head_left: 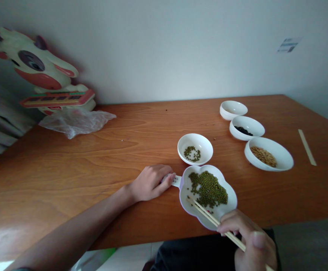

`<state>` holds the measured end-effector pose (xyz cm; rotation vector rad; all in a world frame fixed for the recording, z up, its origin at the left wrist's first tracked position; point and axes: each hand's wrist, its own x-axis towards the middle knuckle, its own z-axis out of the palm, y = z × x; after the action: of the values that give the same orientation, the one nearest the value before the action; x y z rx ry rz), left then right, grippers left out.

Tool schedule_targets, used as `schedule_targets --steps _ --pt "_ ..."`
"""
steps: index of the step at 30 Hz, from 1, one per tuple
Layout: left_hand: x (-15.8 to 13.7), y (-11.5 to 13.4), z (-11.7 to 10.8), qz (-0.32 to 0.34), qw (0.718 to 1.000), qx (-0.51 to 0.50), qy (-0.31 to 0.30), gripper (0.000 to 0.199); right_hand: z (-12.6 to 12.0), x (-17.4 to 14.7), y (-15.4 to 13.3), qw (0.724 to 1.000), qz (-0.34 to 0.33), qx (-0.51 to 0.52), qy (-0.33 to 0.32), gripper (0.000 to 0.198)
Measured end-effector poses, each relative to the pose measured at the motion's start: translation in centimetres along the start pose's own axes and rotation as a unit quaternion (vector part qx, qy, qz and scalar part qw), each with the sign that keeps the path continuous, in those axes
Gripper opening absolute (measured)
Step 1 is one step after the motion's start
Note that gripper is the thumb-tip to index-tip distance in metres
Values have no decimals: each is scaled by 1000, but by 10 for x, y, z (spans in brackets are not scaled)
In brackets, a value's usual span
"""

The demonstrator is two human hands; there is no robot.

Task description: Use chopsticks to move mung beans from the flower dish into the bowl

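My left hand (149, 183) pinches dish (226, 214) handle; right hand (251, 241) grips chopsticks (206, 212) over green beans (207, 188). Small bowl (195, 148): few beans. Wooden tabletop (96, 169), white wall (166, 49).

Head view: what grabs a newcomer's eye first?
The flower-shaped white dish of green beans at the near table edge, with the right hand poking wooden chopsticks into it while the left hand holds the dish's handle. Next, the round white bowls behind it: one with a few green beans, then a row to the right. Far left, a cow-shaped toy.
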<state>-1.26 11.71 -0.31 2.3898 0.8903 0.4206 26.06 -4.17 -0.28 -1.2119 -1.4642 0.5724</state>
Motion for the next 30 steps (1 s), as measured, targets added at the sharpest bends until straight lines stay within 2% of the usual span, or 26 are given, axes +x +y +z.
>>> schedule_targets --steps 10,16,20,26,30 --pt "-1 -1 0 6 1000 1 5 36 2 -2 8 999 4 5 45 84" --pt "0 -1 0 5 1000 2 -5 35 -19 -3 2 999 23 38 4 83" --pt "0 0 -1 2 1000 2 -5 36 -22 -1 -7 999 41 21 10 80" --pt "-1 0 0 0 1000 1 -6 35 4 5 -34 988 118 -69 69 54" --pt "-1 -2 0 1 1000 3 -9 35 6 6 -47 985 136 -81 72 47"
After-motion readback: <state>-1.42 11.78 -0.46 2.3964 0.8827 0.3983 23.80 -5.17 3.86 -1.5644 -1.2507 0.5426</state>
